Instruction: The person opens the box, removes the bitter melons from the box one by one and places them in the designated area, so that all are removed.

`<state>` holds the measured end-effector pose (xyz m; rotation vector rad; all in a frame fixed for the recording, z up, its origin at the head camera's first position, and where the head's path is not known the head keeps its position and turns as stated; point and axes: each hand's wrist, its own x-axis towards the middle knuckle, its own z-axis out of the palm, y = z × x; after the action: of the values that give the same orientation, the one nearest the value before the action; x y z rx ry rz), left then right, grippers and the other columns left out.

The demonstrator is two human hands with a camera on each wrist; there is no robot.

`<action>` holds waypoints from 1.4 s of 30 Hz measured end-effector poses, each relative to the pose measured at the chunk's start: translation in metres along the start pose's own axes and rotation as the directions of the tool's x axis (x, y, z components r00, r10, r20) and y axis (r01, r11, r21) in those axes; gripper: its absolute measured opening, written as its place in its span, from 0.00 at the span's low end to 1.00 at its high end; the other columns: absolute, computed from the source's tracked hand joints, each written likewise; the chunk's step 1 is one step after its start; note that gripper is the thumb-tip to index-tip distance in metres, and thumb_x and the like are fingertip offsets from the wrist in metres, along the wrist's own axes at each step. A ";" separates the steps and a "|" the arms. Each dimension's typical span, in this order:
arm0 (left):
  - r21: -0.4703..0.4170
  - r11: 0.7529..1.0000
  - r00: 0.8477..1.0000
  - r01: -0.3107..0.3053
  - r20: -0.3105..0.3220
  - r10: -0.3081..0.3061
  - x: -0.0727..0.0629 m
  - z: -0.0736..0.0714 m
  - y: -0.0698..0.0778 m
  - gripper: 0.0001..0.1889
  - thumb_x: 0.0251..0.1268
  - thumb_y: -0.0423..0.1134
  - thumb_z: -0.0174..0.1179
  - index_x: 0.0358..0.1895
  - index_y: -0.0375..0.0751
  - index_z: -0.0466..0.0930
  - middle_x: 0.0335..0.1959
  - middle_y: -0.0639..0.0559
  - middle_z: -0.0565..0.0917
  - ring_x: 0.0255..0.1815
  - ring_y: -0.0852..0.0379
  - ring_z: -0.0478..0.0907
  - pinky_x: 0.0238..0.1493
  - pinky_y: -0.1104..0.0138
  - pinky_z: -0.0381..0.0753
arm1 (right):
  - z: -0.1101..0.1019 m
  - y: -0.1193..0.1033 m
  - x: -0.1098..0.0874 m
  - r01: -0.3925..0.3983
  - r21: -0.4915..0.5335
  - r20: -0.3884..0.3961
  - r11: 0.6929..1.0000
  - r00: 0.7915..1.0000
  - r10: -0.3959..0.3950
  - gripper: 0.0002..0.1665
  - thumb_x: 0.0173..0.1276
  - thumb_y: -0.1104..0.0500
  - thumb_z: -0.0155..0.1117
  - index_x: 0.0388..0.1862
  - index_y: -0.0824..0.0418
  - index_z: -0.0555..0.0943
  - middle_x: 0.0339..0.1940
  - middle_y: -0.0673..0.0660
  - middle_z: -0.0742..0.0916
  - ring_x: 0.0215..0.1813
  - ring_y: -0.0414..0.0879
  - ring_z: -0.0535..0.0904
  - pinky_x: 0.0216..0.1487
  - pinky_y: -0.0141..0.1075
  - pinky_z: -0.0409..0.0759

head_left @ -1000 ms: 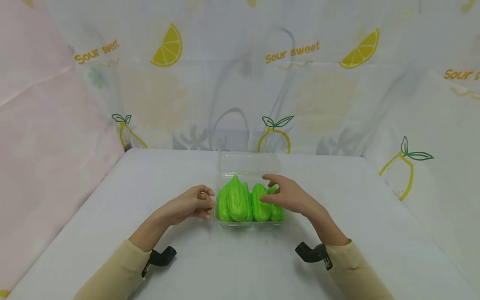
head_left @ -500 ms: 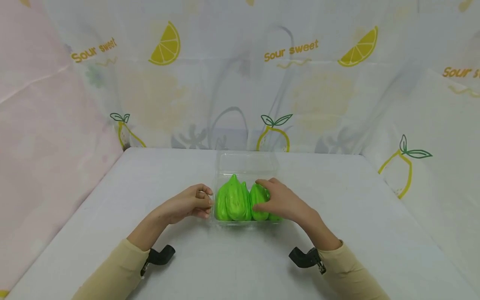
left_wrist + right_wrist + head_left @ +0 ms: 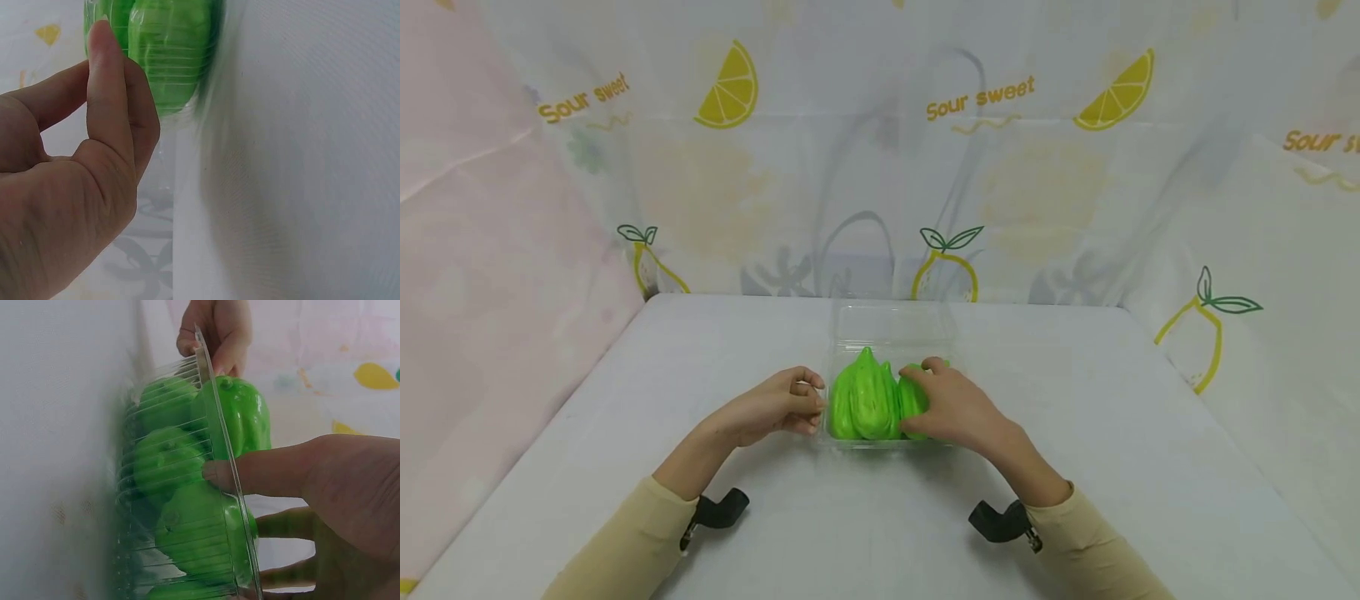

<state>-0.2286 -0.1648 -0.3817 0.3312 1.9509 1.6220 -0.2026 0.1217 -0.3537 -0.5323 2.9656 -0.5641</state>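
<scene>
One green vegetable (image 3: 912, 405) sits right of the middle of the clear box (image 3: 880, 444), loosely wrapped by the right hand (image 3: 953, 408): near end flanked by the thumb, far end by curled fingers. How tightly it's gripped can't be told. Its long axis is lined up front to back, kinda toward the box's lid (image 3: 891, 323). The left hand (image 3: 778, 408) is placed at the box's left edge, fingers bent; whether that's pinched can't be told.

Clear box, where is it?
In the head view, the clear box sits centrally on the white table, left hand at its left side, right hand over its right end.
</scene>
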 end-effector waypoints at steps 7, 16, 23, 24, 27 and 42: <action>0.004 1.000 1.000 0.007 -0.014 -0.007 0.001 -0.001 -0.002 0.21 0.74 0.33 0.53 0.61 0.28 0.56 0.33 0.49 0.77 0.32 0.59 0.79 0.35 0.72 0.85 | -0.001 -0.003 -0.002 0.038 -0.008 -0.022 0.999 0.999 -0.039 0.40 0.51 0.50 0.74 0.66 0.54 0.77 0.69 0.64 0.73 0.62 0.62 0.77 0.56 0.53 0.81; 0.007 1.000 1.000 0.011 -0.018 -0.011 0.002 -0.001 -0.001 0.21 0.74 0.34 0.53 0.61 0.29 0.56 0.34 0.49 0.76 0.32 0.58 0.79 0.36 0.71 0.85 | 0.001 -0.002 -0.003 0.062 0.003 -0.044 0.998 0.997 -0.061 0.44 0.47 0.47 0.79 0.65 0.55 0.77 0.67 0.63 0.74 0.61 0.61 0.77 0.56 0.53 0.81; 0.013 1.000 1.000 0.014 -0.015 -0.014 0.003 -0.001 -0.002 0.21 0.74 0.34 0.53 0.61 0.29 0.57 0.34 0.50 0.77 0.33 0.58 0.79 0.36 0.71 0.86 | -0.003 -0.001 -0.003 0.062 0.011 -0.016 0.998 0.998 -0.062 0.43 0.46 0.56 0.70 0.66 0.55 0.75 0.66 0.62 0.74 0.56 0.57 0.77 0.50 0.47 0.80; 0.011 1.000 1.000 0.015 -0.015 -0.015 0.003 -0.001 -0.002 0.21 0.74 0.34 0.53 0.61 0.30 0.57 0.34 0.50 0.77 0.33 0.58 0.79 0.36 0.71 0.86 | -0.004 -0.001 -0.003 0.061 0.012 -0.010 0.998 0.998 -0.061 0.43 0.45 0.56 0.69 0.67 0.55 0.74 0.66 0.61 0.74 0.55 0.56 0.77 0.50 0.46 0.80; 0.010 1.000 1.000 0.011 -0.010 -0.011 0.003 -0.001 -0.002 0.21 0.74 0.34 0.53 0.61 0.30 0.57 0.34 0.50 0.77 0.33 0.58 0.80 0.36 0.70 0.86 | -0.005 -0.001 -0.004 0.054 0.014 0.003 0.998 0.999 -0.054 0.44 0.45 0.57 0.67 0.68 0.55 0.74 0.66 0.61 0.74 0.55 0.55 0.76 0.49 0.44 0.79; 0.004 1.000 1.000 0.008 -0.008 -0.008 0.003 -0.002 -0.004 0.21 0.74 0.34 0.52 0.61 0.29 0.56 0.34 0.50 0.77 0.33 0.58 0.79 0.37 0.71 0.86 | -0.013 0.003 -0.004 0.062 0.037 0.013 0.997 0.998 -0.063 0.45 0.47 0.58 0.64 0.71 0.50 0.71 0.69 0.55 0.73 0.61 0.52 0.74 0.50 0.44 0.78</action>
<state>-0.2312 -0.1654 -0.3859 0.3193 1.9592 1.6170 -0.2017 0.1307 -0.3427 -0.6246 2.9279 -0.6153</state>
